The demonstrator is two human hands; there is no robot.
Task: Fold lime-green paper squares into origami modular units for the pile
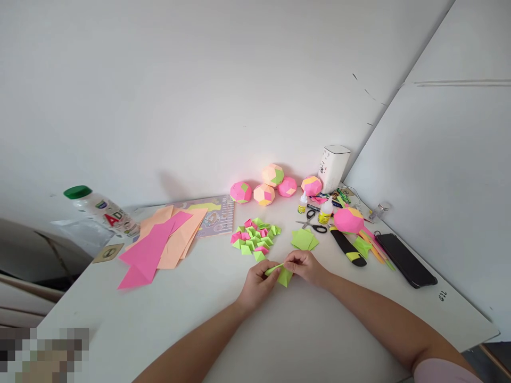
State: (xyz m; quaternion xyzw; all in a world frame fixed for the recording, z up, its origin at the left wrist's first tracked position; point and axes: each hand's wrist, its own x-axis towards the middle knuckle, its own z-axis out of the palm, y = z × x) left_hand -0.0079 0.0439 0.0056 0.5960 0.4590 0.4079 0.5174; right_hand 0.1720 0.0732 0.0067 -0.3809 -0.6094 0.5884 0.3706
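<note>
A partly folded green paper piece [285, 276] is held between both hands, just above the white table [247, 346]. My left hand [258, 283] pinches its left side, thumb in front. My right hand [306, 266] grips the upper right edge with thumb and forefinger. Beyond the hands lies a pile of small folded green and pink paper units [255, 238]. A short stack of green paper squares [304, 239] sits right behind my right hand.
Several paper balls [264, 194] stand along the wall. Scissors [318, 229], glue bottles [324, 211], a cutter knife [347, 247] and a black phone [405, 259] lie to the right. Pink paper [154, 249] and a green-capped bottle [101, 210] are at left.
</note>
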